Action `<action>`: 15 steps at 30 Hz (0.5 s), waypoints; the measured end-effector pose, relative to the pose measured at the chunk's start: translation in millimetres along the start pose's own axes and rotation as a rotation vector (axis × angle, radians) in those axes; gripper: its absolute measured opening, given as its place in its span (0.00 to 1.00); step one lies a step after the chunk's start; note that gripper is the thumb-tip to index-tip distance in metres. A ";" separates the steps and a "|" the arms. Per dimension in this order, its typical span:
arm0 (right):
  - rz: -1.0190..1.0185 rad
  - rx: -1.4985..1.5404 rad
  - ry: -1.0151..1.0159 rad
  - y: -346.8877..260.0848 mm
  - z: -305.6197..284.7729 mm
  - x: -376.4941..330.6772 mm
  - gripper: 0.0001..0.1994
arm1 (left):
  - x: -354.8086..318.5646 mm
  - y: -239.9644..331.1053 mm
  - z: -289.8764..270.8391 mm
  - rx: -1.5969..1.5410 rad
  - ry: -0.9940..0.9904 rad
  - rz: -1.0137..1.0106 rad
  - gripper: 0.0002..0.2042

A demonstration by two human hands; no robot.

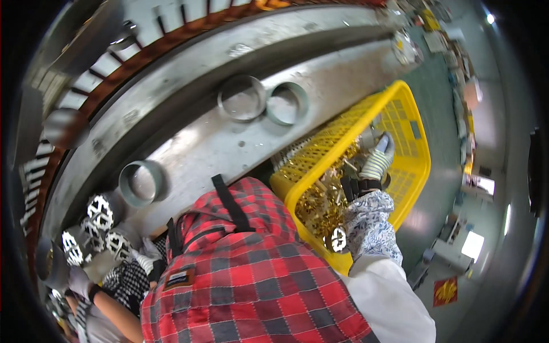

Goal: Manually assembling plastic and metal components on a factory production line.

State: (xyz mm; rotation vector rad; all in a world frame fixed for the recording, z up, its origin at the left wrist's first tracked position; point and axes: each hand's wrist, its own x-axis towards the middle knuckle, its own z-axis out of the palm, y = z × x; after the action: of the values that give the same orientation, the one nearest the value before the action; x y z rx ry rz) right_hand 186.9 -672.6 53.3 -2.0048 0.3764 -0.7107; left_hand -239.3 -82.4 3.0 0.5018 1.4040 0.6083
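Before us curves a broad grey metal workbench [189, 143] whose far edge bends away toward the upper right. On it we see two short metal rings [263, 102] standing just beside each other, open ends up, and a third grey metal ring [141, 183] well apart from them toward the near left. Behind the bench runs a large arc of copper-coloured windings set with dark slots [143, 54]. To the lower right we see a grey shop floor [452, 188] and on it a small red square sheet [445, 291]. Cluttered shelves [452, 51] line the far upper right.
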 end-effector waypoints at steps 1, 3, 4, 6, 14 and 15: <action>0.101 -0.086 0.059 29.8 -26.7 2.5 0.15 | -6.0 -10.4 13.7 0.039 -0.013 -0.040 0.34; 0.353 -0.113 0.129 81.5 -65.3 -11.8 0.19 | -14.8 -31.8 43.0 0.104 -0.037 -0.095 0.36; 0.376 -0.020 -0.029 144.5 -103.1 -23.6 0.19 | -10.4 -46.4 66.4 0.156 -0.069 -0.134 0.36; 0.241 -0.312 -0.284 149.7 -99.3 -58.8 0.12 | -10.3 -54.0 83.4 0.193 -0.078 -0.094 0.39; -0.698 -0.481 -1.185 38.3 -56.1 -94.3 0.17 | 86.0 -24.5 98.7 0.607 -0.156 0.060 0.21; -0.591 -0.580 -1.344 40.4 -56.4 -87.3 0.18 | 68.4 -34.6 112.3 0.720 -0.229 0.136 0.18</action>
State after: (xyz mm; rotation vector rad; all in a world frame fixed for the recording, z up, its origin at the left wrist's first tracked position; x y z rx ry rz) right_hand 84.4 -685.8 11.6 -2.6538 -0.9235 0.5948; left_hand -120.3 -59.8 -58.6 1.2067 1.3498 0.1206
